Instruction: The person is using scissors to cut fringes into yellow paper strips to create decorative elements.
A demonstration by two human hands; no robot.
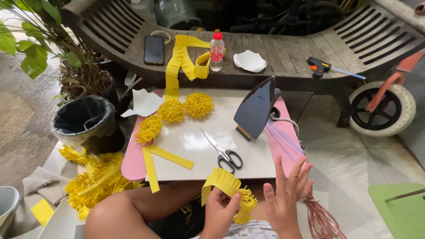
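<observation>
Down over your lap, your left hand (220, 208) is closed around a fringed yellow strip (223, 180), thumb and fingers pinching it so the cut fringe fans upward and the rest curls down toward your knees. Your right hand (287, 194) is just beside it, fingers spread wide and palm turned toward the strip, holding nothing and not touching it.

Ahead of your hands lies a white board (195, 141) set on a pink table (133, 161). Scissors (223, 150) rest on the board, blades shut, handles nearest you. An iron (255, 108) stands upright at the board's far right edge, its dark soleplate facing left, with its cord trailing off to the right. Three yellow pompoms (172, 110) sit in a curve along the board's far left, and two plain yellow strips (170, 157) cross at its near left corner.

Left of the table stands a black bin (84, 117), with a pile of fringed yellow scraps (95, 179) on the floor near your left knee. Behind the table runs a wooden bench (283, 53) carrying a phone (154, 49), a long fringed band (179, 57) draped over its edge, a bottle (216, 52) with a red cap, a white plate (250, 60) and a glue gun (319, 66).
</observation>
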